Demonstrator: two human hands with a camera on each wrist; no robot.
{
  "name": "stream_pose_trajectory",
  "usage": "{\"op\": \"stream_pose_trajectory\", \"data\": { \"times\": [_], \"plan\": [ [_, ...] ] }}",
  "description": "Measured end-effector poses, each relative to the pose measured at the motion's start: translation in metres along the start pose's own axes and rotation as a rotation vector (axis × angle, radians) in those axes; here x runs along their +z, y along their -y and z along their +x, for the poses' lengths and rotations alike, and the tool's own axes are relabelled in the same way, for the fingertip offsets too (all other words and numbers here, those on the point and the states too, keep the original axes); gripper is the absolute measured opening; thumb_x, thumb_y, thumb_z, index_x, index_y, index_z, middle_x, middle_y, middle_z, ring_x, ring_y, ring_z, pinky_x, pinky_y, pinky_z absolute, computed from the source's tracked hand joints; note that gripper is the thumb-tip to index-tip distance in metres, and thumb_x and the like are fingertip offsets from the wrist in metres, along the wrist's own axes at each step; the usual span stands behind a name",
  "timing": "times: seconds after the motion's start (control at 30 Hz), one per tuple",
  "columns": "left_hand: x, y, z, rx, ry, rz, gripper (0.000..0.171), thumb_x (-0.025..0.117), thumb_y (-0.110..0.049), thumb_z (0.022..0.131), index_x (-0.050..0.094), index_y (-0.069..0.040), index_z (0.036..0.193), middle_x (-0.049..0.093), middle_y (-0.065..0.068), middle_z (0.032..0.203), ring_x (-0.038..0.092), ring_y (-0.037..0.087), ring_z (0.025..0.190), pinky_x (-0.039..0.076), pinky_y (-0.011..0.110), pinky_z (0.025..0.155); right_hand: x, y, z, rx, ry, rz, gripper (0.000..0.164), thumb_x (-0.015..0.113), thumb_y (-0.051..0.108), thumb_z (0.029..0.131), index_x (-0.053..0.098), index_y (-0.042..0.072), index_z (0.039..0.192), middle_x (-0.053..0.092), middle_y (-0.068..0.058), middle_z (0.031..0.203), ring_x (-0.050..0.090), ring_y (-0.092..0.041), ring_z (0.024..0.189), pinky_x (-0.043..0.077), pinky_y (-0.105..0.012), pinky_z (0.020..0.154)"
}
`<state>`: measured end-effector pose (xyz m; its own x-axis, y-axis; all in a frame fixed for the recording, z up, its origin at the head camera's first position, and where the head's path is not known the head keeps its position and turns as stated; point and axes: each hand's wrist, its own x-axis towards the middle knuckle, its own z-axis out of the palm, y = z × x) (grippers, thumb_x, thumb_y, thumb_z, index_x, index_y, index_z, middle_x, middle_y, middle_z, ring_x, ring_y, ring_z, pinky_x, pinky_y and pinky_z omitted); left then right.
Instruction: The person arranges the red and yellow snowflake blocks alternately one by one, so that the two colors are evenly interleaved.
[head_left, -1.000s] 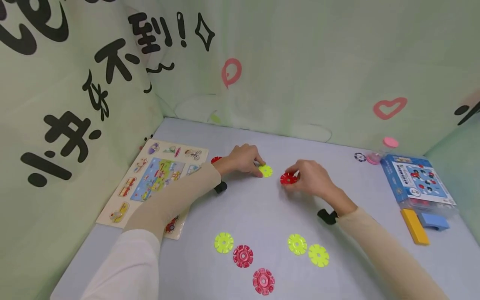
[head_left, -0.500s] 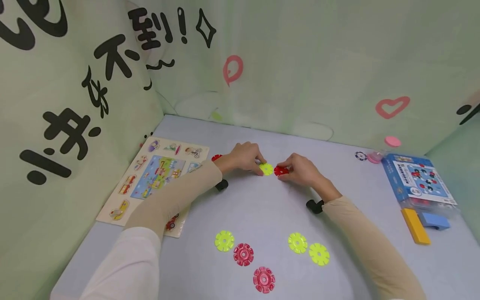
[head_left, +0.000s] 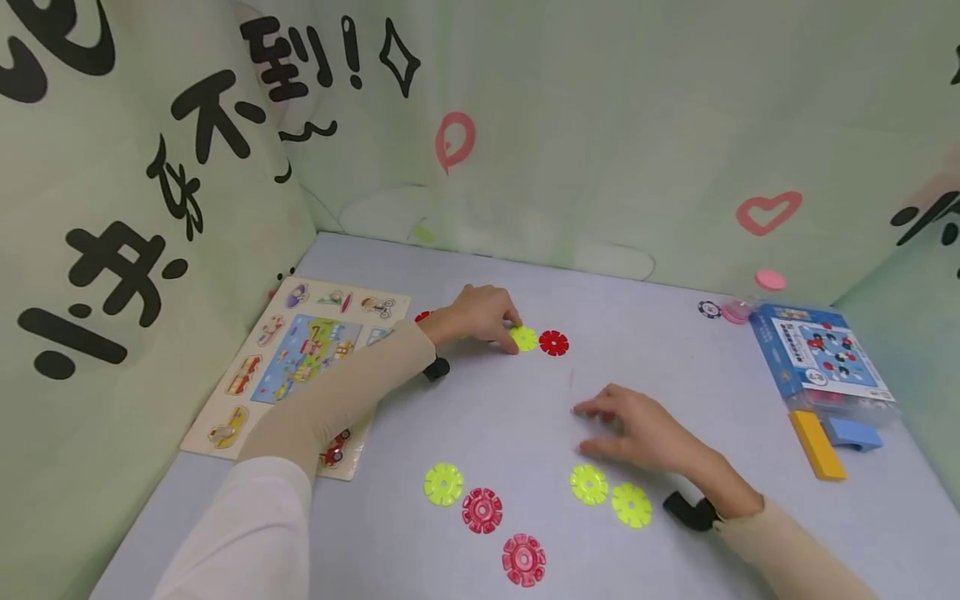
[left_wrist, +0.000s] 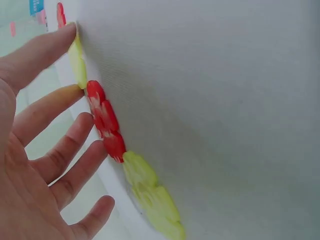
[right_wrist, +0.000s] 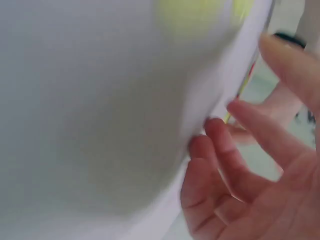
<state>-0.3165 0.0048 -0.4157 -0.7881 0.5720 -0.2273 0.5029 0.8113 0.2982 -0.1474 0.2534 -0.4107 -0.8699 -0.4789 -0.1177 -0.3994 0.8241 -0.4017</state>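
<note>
At the back of the table, my left hand (head_left: 480,317) pinches a yellow-green notched plastic disc (head_left: 525,338) by its edges, between thumb and index finger. A red disc (head_left: 554,342) lies just right of it. The left wrist view shows another red disc (left_wrist: 105,120) and another yellow-green disc (left_wrist: 152,195) under the other fingers, continuing the row. My right hand (head_left: 637,429) is over the table with fingers apart, holding nothing. Nearest to it are two yellow-green discs (head_left: 588,484). Closer to me lie another yellow-green disc (head_left: 443,484) and two red discs (head_left: 482,511).
A picture puzzle board (head_left: 300,367) lies at the left, partly under my left sleeve. At the right are a blue box (head_left: 821,354), a yellow block (head_left: 817,446), a blue block (head_left: 852,434) and a pink-capped bottle (head_left: 753,296). Curtains (head_left: 570,142) stand behind the table.
My right hand brought the red disc leftward, laid it beside the yellow-green one and let go. It has since moved back toward the near yellow-green discs. My left hand stayed in place.
</note>
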Motion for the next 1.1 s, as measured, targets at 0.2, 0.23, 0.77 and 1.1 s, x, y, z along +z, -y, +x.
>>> {"op": "stream_pose_trajectory", "data": {
  "times": [0.2,0.23,0.77,1.1],
  "plan": [
    [0.005,-0.017,0.01,0.074,-0.017,-0.006,0.057,0.074,-0.055,0.073,0.064,-0.031,0.123,0.063,-0.011,0.121,0.053,0.008,0.111,0.036,0.044,0.092,0.013,0.027,-0.05,0.014,0.071,-0.129,0.053,0.082,0.047,0.066,0.07,0.025,0.114,0.055,0.013,0.1,0.049,-0.005,0.09,0.05,-0.024,0.076],
    [0.006,-0.021,0.012,0.094,-0.02,-0.01,0.056,0.074,-0.055,0.073,0.064,-0.031,0.123,0.063,-0.011,0.12,0.053,0.008,0.11,0.036,0.044,0.091,0.015,0.031,-0.054,0.022,0.056,-0.152,0.052,0.082,0.045,0.066,0.071,0.025,0.113,0.055,0.013,0.1,0.049,-0.005,0.091,0.051,-0.023,0.076],
    [0.014,-0.046,0.023,0.107,-0.08,-0.004,0.044,0.075,-0.051,0.074,0.069,-0.034,0.114,0.063,-0.015,0.098,0.051,0.007,0.086,0.035,0.033,0.074,0.021,0.048,-0.057,0.029,0.125,0.009,0.045,0.082,0.027,0.069,0.07,0.022,0.112,0.06,0.015,0.1,0.054,-0.002,0.085,0.051,-0.016,0.072],
    [0.016,-0.045,0.022,0.094,-0.089,0.004,0.045,0.074,-0.053,0.073,0.069,-0.035,0.115,0.062,-0.012,0.105,0.05,0.007,0.088,0.036,0.034,0.075,0.025,0.047,-0.052,-0.041,0.136,0.031,0.055,0.083,0.043,0.066,0.07,0.02,0.114,0.055,0.01,0.1,0.053,-0.004,0.087,0.053,-0.018,0.075]
  ]
}}
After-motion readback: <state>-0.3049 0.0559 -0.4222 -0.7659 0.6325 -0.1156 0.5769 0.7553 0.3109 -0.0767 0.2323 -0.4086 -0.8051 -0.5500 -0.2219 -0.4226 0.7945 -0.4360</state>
